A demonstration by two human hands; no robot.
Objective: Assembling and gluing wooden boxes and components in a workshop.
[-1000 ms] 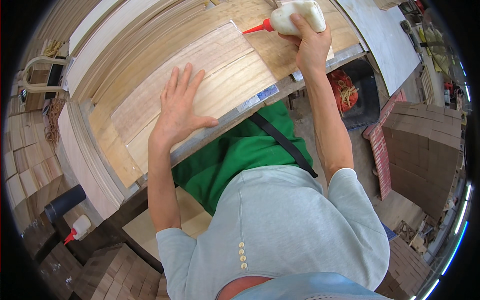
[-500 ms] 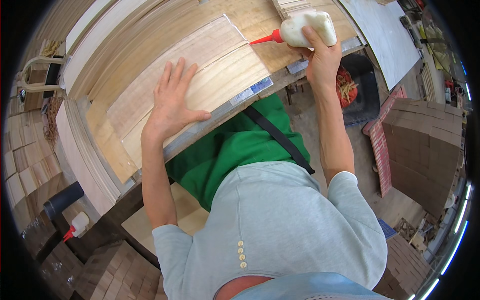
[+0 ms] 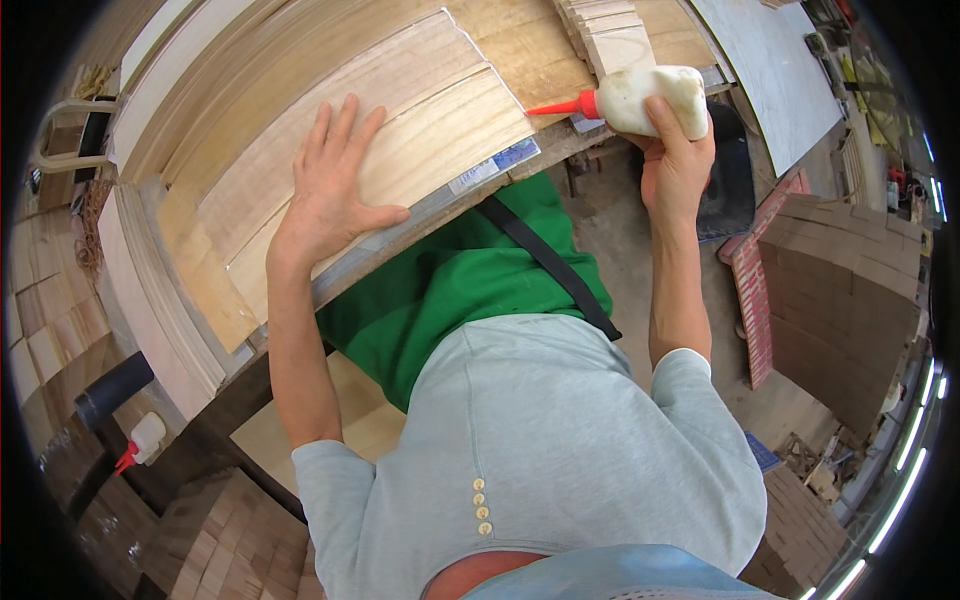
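My right hand (image 3: pixel 678 165) is wrapped round a white glue bottle (image 3: pixel 650 100) with a red pointed nozzle. The bottle lies nearly level, and its tip meets the right end of a pale wooden board (image 3: pixel 440 140). Flat on the boards rests my left hand (image 3: pixel 335 185), fingers spread and thumb out toward the near edge. Behind the front board lies another wooden board (image 3: pixel 330 130), with a thin seam between the two. A white line, like glue, runs along the right ends of the boards. Both boards lie on the wooden workbench (image 3: pixel 545 50).
Long wooden strips (image 3: pixel 160 270) are stacked at the left, with more along the back. Small wood pieces (image 3: pixel 615 40) stand behind the bottle. A second glue bottle (image 3: pixel 148 432) hangs at lower left. To the right are a black bin (image 3: pixel 728 190) and stacked wood blocks (image 3: pixel 840 290).
My right hand and the glue bottle have moved right and nearer to me, the nozzle tip passing along the boards' right end. My left hand stays flat on the boards.
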